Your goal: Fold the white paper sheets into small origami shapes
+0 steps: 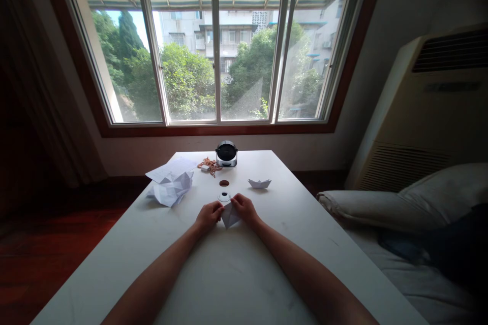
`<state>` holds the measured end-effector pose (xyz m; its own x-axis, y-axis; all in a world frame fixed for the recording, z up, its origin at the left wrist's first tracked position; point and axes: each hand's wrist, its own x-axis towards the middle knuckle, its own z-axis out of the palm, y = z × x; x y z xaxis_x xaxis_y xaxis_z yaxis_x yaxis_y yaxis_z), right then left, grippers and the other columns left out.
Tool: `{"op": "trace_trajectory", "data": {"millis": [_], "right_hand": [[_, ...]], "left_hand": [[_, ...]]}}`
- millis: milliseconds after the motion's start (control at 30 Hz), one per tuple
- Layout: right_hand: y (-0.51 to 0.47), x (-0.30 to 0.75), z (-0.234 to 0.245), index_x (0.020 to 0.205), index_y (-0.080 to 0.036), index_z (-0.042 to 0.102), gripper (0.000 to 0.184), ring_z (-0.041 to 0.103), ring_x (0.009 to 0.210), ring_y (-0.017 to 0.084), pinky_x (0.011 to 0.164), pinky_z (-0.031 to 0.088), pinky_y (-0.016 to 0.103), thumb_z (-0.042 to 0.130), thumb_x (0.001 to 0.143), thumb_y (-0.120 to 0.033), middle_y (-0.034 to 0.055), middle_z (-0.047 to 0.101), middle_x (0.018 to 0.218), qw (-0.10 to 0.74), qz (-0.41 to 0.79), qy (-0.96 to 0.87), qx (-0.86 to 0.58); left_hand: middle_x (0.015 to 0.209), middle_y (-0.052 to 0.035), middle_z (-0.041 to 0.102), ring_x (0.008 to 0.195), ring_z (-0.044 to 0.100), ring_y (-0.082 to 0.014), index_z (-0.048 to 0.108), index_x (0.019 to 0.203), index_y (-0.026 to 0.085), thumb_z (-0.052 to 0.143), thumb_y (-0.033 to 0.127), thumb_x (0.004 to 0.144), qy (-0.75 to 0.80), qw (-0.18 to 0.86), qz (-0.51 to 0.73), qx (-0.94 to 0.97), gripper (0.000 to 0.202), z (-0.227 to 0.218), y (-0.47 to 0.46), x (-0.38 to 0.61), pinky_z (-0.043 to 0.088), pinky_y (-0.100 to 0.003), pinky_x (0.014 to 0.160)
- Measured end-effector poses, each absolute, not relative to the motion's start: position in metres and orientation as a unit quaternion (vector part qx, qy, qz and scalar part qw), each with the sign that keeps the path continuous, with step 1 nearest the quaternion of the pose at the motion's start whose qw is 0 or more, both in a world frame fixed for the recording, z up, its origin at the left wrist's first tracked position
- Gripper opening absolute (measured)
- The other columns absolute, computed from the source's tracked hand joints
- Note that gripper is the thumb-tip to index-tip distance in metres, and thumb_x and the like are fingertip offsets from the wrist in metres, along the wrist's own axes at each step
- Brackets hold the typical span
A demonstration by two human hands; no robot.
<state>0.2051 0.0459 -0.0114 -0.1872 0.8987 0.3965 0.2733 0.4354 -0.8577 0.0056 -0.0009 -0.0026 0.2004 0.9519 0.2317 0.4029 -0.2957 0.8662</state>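
Between my hands is a piece of folded white paper [230, 217], its lower corner pointing toward me. My left hand [209, 214] pinches its left edge, fingers closed. At its upper right, my right hand [245, 207] grips the paper between thumb and fingers. A finished-looking paper boat [260, 184] stands upright on the table, a little beyond and to the right of my right hand. Crumpled and creased white paper [172, 189] lies to the left, beyond my left hand.
The white table [213, 284] has a round hole [224, 183] and a clear disc [224, 196] near it. A round black device [226, 153] stands at the far end beside an orange cord [211, 165]. A sheet [173, 167] lies far left; a sofa [381, 208] flanks the right.
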Motion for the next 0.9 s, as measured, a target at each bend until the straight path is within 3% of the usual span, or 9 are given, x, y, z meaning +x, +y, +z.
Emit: {"op": "trace_trajectory", "data": {"millis": [500, 900], "right_hand": [[0.0439, 0.2071, -0.0107, 0.083, -0.018, 0.064, 0.033, 0.055, 0.068, 0.017, 0.063, 0.042, 0.028, 0.064, 0.081, -0.051, 0.0014, 0.065, 0.073, 0.455, 0.34, -0.726, -0.388], [0.0443, 0.2066, -0.0128, 0.078, -0.017, 0.066, 0.026, 0.055, 0.066, 0.018, 0.061, 0.04, 0.028, 0.063, 0.082, -0.043, 0.0034, 0.066, 0.073, 0.435, 0.338, -0.745, -0.376]], "left_hand": [[0.064, -0.0009, 0.066, 0.055, 0.058, -0.0159, 0.063, 0.088, 0.02, 0.052, 0.052, 0.088, 0.496, 0.332, 0.449, 0.665, 0.033, 0.0003, -0.0003, 0.0059, 0.044, -0.027, 0.06], [0.062, 0.0001, 0.065, 0.055, 0.058, -0.0156, 0.064, 0.088, 0.02, 0.053, 0.049, 0.087, 0.494, 0.338, 0.443, 0.667, 0.032, -0.0028, 0.0008, 0.0055, 0.043, -0.027, 0.059]]}}
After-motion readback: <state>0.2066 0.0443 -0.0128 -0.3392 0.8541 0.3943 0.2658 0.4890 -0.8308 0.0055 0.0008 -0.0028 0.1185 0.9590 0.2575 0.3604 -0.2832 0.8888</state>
